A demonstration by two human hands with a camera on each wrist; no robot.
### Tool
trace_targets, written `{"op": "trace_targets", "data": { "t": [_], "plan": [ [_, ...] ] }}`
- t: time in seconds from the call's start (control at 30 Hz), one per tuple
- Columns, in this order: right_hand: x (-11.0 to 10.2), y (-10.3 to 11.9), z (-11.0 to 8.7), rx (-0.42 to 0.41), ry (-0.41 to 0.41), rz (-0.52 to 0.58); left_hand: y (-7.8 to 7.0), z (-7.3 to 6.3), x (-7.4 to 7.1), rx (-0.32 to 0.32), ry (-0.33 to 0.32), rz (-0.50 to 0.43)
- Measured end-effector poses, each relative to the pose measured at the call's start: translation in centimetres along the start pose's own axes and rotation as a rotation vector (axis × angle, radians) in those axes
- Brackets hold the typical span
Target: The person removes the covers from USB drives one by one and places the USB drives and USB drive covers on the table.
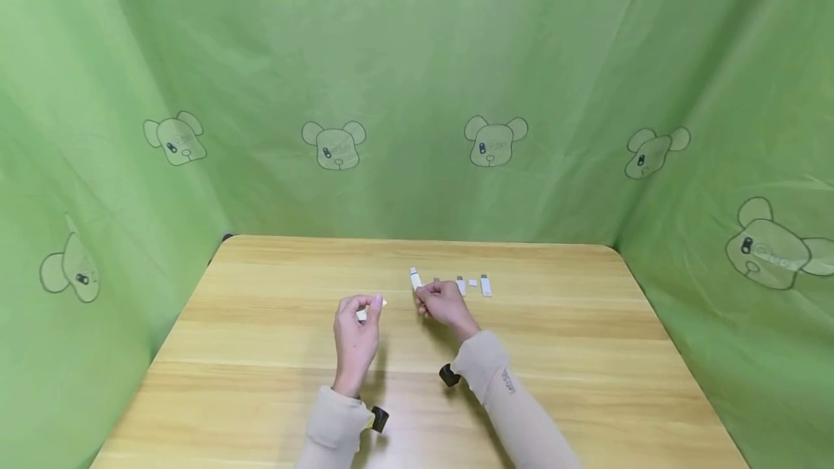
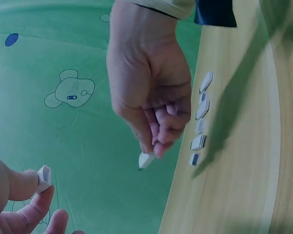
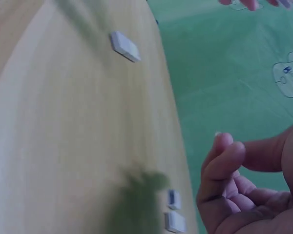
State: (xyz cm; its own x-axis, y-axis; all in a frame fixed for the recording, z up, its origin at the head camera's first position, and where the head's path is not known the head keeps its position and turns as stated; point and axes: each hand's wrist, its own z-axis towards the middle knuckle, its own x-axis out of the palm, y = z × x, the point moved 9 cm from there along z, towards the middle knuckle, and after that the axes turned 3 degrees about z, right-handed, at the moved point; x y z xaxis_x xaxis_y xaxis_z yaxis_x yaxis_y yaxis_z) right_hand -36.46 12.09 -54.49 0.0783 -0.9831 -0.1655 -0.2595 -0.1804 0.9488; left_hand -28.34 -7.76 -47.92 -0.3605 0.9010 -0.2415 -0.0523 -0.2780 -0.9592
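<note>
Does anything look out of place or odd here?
One white piece lies by itself on the side of the left hand, apart from the row of small white pieces, so it looks like a stray, though perhaps deliberately set there. No spill shows.

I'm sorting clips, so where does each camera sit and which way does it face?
Head: on the head, facing forward and down over the wooden table; left hand, right hand and sleeves show.
Left wrist: on that wrist, facing the right hand and green curtain; left fingers show low left.
Right wrist: on that wrist, facing table and curtain; right hand shows, left fingers at top.
Shared: head and left wrist both show the right hand's white USB stick.
</note>
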Motion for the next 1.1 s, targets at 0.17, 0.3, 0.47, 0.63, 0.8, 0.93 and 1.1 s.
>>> {"op": "trace_targets", "data": {
  "t": [0.17, 0.3, 0.47, 0.63, 0.8, 0.93, 1.1],
  "plan": [
    [0.6, -1.6, 0.9, 0.054, -0.019, 0.077, 0.0, 0.1, 0.0, 0.010, -0.006, 0.000],
    [0.9, -2.7, 1.3, 0.065, -0.040, 0.083, 0.0, 0.0, -0.1, -0.001, -0.004, 0.002],
    [1.0, -3.1, 1.4, 0.071, -0.078, 0.086, 0.1, -0.1, 0.0, -0.011, 0.001, 0.005],
    [1.1, -3.5, 1.6, 0.110, -0.090, 0.110, 0.2, -0.2, 0.0, -0.016, 0.010, -0.004],
    [1.0, -3.7, 1.9, 0.134, -0.107, 0.123, 0.2, -0.3, 0.0, -0.012, 0.008, 0.003],
    [1.0, -3.6, 2.1, 0.139, -0.110, 0.116, 0.1, -0.2, 0.0, -0.009, 0.007, 0.008],
    [1.0, -3.8, 2.2, 0.173, -0.100, 0.108, 0.1, -0.3, 0.2, -0.017, 0.015, 0.004]
  ]
}}
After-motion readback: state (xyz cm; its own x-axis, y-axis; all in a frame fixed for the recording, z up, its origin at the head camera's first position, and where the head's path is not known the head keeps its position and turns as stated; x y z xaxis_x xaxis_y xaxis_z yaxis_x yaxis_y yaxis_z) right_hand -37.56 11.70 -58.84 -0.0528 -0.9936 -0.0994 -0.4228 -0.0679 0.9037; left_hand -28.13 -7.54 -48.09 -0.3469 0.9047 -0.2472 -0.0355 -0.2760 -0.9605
